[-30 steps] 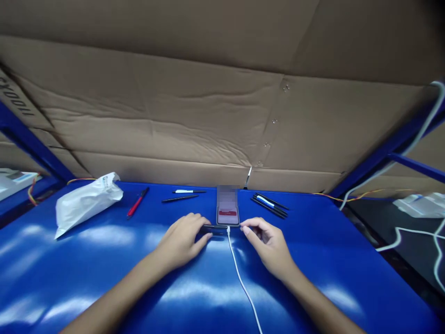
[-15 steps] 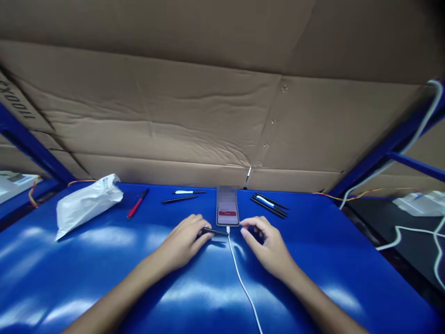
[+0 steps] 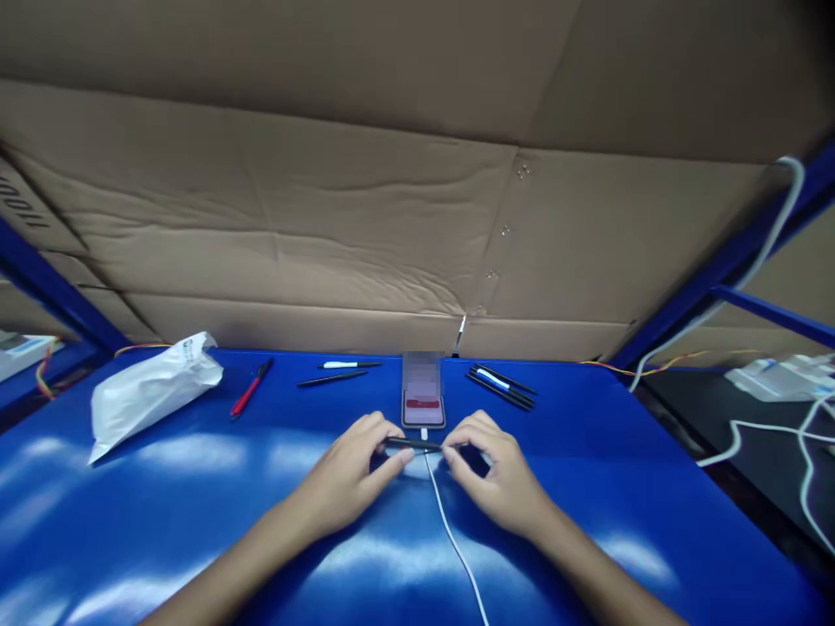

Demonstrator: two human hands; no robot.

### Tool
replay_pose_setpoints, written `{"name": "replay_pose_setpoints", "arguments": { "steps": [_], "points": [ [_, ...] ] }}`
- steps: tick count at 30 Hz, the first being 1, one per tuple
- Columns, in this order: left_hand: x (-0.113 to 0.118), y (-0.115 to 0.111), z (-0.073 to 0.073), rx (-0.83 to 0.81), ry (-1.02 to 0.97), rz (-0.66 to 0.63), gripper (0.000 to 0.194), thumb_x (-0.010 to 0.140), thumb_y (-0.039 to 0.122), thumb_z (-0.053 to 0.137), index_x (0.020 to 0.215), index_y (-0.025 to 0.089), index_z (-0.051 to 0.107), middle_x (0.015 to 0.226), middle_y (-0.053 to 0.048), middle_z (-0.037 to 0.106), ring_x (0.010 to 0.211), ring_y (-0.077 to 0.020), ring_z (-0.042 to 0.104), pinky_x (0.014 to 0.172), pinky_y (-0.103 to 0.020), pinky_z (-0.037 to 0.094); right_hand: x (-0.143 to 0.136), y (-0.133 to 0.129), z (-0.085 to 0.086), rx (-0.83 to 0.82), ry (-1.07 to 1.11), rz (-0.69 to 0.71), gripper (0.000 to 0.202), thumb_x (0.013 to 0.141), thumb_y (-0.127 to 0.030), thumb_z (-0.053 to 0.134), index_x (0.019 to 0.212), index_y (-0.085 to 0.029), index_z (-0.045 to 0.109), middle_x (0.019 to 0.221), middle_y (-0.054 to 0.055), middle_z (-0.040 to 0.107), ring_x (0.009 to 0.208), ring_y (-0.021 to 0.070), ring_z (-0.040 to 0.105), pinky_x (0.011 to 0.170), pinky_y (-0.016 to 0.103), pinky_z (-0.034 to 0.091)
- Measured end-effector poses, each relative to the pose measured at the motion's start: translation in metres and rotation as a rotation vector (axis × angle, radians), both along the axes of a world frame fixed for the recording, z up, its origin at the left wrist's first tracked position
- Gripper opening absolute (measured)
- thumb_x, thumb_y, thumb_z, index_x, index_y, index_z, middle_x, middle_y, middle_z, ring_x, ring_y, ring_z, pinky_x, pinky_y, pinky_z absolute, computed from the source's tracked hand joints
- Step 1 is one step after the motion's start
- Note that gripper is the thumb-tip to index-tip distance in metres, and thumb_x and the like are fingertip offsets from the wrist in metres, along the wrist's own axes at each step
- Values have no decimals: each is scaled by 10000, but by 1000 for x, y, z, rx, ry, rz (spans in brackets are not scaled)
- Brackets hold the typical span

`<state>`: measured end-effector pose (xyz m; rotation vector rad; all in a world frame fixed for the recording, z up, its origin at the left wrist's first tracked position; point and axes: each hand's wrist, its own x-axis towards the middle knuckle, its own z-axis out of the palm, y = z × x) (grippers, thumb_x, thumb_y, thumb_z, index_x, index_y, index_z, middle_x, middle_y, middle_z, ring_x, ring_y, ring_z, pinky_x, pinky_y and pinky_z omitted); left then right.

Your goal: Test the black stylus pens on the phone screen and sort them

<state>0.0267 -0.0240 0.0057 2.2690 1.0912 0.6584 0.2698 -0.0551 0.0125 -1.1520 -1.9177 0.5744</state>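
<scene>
A black pen [image 3: 417, 444] lies level between my two hands, just in front of the phone. My left hand [image 3: 358, 465] pinches its left part between thumb and fingers. The thumb and forefinger of my right hand [image 3: 492, 469] close on its right tip. Behind the pen the phone [image 3: 423, 409] lies on the blue table [image 3: 274, 556], its screen partly blurred. A white cable [image 3: 450, 530] plugs into the phone's near end and passes under the pen toward me.
Several pens [image 3: 501, 386] lie right of the phone. Left of it are a black pen [image 3: 332, 378], a white and black pen [image 3: 349, 364], a red pen [image 3: 251, 390] and a white bag [image 3: 153, 391]. Cardboard [image 3: 358, 217] stands behind, between blue frame bars.
My right thumb and forefinger have closed on the pen's right tip, where they were apart from it before. The view has shifted slightly.
</scene>
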Motion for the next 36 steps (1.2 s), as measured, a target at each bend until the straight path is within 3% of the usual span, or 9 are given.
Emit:
{"name": "replay_pose_setpoints", "arguments": {
  "steps": [6, 13, 36],
  "points": [
    [-5, 9, -2, 27, -9, 58, 306, 1047, 450, 471, 985, 207, 647, 876, -28, 591, 828, -198, 554, 749, -305, 441, 22, 11, 2, 31, 122, -166, 170, 937, -289, 612, 797, -207, 660, 782, 34, 667, 754, 197, 591, 733, 331, 457],
    [-3, 6, 0, -25, 5, 38, 336, 1055, 466, 440, 1007, 206, 647, 907, -38, 592, 844, -205, 543, 776, -319, 431, 18, 9, 0, 22, 137, -101, 176, 936, -290, 615, 788, -206, 660, 776, 38, 671, 761, 197, 596, 722, 317, 460],
    [-4, 7, 0, -40, -6, 35, 319, 1063, 456, 432, 999, 208, 624, 905, -28, 575, 862, -205, 540, 791, -326, 418, 21, 9, -2, 60, 171, -129, 181, 949, -287, 616, 790, -208, 651, 773, 28, 639, 747, 188, 576, 704, 314, 438]
  ]
}}
